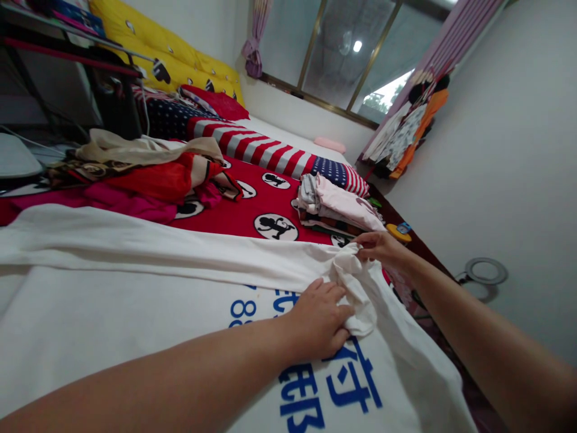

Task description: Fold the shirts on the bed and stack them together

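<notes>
A white shirt (121, 325) with blue printed characters and digits is spread across the foreground. Its far side is folded over in a long strip, partly covering the print. My left hand (319, 320) lies on the cloth beside a bunched part of the shirt, palm down with the fingers extended. At the far right corner of the shirt, my right hand (378, 248) pinches the white cloth between thumb and fingers. The left forearm hides some of the print.
A stack of folded clothes (338, 204) sits just beyond my right hand, on a red patterned bedsheet (243, 219). Loose clothes (153, 174) are heaped at the left, near a small desk (72, 54). Clothes (412, 132) hang by the window.
</notes>
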Demonstrator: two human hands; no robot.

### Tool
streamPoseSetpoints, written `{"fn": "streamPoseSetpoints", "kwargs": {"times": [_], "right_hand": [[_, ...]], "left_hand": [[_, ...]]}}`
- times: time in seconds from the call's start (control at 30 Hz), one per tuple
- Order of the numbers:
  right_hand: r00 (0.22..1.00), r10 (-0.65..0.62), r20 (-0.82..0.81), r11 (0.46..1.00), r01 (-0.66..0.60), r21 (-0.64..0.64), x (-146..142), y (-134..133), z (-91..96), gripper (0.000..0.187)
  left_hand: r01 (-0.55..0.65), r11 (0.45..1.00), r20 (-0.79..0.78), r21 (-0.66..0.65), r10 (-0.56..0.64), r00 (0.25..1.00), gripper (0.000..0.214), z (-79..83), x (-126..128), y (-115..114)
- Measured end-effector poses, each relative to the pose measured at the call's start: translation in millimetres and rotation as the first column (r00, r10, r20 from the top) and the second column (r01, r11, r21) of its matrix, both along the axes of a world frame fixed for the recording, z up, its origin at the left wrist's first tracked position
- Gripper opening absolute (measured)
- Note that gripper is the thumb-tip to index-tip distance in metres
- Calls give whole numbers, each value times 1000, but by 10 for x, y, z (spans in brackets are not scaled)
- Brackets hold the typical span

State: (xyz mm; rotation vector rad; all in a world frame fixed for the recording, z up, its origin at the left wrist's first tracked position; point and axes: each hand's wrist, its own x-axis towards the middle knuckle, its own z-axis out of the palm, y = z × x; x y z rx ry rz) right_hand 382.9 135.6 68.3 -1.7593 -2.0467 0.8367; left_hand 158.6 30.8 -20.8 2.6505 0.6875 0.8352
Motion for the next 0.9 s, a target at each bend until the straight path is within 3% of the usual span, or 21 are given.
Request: {"fn": "streamPoseSetpoints", "kwargs": {"times": [0.13,0.2,0.3,0.37,0.43,0.5,0.6,0.77,0.9], "right_hand": [[978,-199,-70,959,208,192,67,50,-78,29],[959,-268,-87,894,281,350,118,62,-121,24],[932,-345,-110,753,345,561,219,61,-187,21],[910,-387,-146,675,388,628,299,45,-255,21],[894,-406,-189,642,426,638,377,16,-357,22],[880,-411,-238,669,469,577,443,-20,-483,23],[834,-465,-297,745,550,378,516,-61,-646,25],[757,-570,-319,727,646,235,591,-57,-682,14],[780,-570,-258,761,620,193,621,14,-615,22]], "left_hand": [[-4,1000,-11,-3,4,1000,25,6,0,13],[-11,1000,5,-12,11,1000,23,20,0,32],[-32,999,118,-13,33,992,27,55,-6,67],[-38,999,219,-21,42,975,30,79,-12,89],[-18,999,279,-42,29,960,30,88,-13,106],[5,998,284,-62,13,959,30,78,-6,117],[12,997,205,-75,3,979,29,36,13,127],[24,998,55,-59,-20,998,21,4,33,130],[24,998,46,-50,-22,999,19,22,27,129]]}}
